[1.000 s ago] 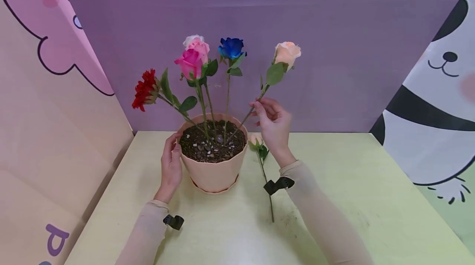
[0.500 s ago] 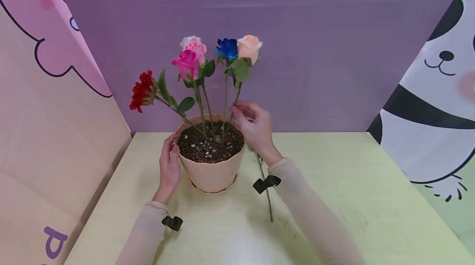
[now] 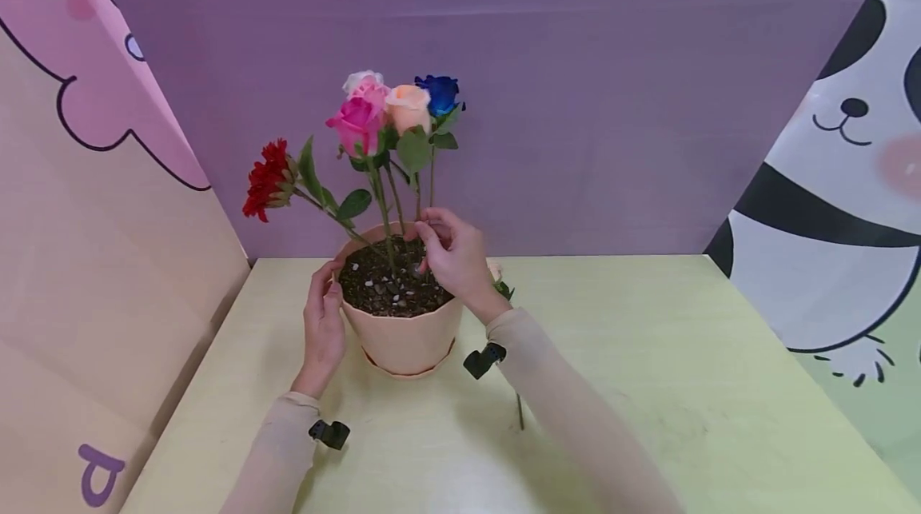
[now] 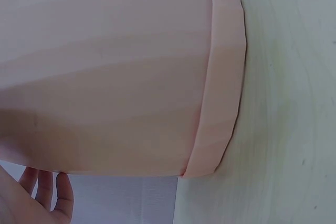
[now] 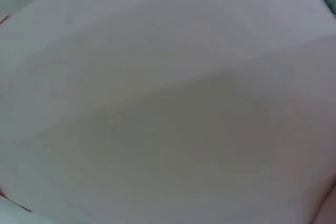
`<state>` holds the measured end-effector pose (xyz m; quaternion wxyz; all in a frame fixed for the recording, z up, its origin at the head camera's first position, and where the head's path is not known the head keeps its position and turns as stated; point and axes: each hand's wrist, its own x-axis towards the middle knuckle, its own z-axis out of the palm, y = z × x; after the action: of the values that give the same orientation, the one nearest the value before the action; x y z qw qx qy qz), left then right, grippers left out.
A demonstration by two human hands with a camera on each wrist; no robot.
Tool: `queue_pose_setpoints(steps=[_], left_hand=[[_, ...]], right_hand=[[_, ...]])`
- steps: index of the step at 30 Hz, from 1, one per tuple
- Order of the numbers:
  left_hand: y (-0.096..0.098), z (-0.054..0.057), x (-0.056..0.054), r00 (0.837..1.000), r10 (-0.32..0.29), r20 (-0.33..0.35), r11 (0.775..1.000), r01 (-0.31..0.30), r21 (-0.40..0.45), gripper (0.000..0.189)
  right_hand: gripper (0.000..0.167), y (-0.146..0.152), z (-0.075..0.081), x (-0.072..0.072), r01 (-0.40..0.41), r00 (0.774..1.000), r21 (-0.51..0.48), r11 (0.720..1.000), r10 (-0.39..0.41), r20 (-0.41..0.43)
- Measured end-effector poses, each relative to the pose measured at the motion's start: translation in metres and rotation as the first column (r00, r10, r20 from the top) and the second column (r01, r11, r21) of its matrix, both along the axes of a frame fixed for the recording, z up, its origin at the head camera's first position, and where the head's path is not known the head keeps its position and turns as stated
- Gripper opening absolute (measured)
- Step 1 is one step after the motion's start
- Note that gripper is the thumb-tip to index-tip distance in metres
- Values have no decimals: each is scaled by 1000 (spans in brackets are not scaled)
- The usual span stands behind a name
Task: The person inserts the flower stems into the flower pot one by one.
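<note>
A peach rose [image 3: 408, 108] stands in the flowerpot [image 3: 403, 342], in front of the blue rose [image 3: 439, 94]. My right hand [image 3: 455, 258] pinches its stem low, above the dark soil [image 3: 381, 290]. The stem's lower end is hidden behind that hand. At the pot's left side, my left hand [image 3: 324, 334] holds the wall near the rim; the left wrist view shows its curved fingers [image 4: 64, 195] touching the pot. Only the pale pot wall [image 5: 157, 103], blurred and close, fills most of the right wrist view.
A red flower [image 3: 268, 182] leans left in the pot. Pink roses [image 3: 357, 124] and a white one [image 3: 362, 81] rise beside it. Another pale rose [image 3: 496, 270] lies on the table [image 3: 612, 386], partly under the right arm. A purple backdrop [image 3: 576, 98] stands behind.
My right hand has moved left with the peach rose, from the pot's right edge past the blue rose to the middle. The left hand has stayed on the pot.
</note>
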<state>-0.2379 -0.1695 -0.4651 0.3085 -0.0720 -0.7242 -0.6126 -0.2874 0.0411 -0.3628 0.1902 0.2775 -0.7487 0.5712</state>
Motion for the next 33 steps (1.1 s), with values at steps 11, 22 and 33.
queue_pose_setpoints(steps=[11, 22, 33], left_hand=[[1, -1, 4, 1000, 10, 16, 1000, -10, 11, 40], [4, -1, 5, 1000, -4, 21, 1000, 4, 1, 42], [4, -1, 4, 1000, -18, 17, 1000, 18, 23, 43]], right_hand=[[20, 1, -1, -4, 64, 997, 135, 989, -68, 30], [37, 4, -12, 1, 84, 996, 119, 989, -85, 1], [31, 4, -17, 3, 124, 991, -2, 992, -124, 44]])
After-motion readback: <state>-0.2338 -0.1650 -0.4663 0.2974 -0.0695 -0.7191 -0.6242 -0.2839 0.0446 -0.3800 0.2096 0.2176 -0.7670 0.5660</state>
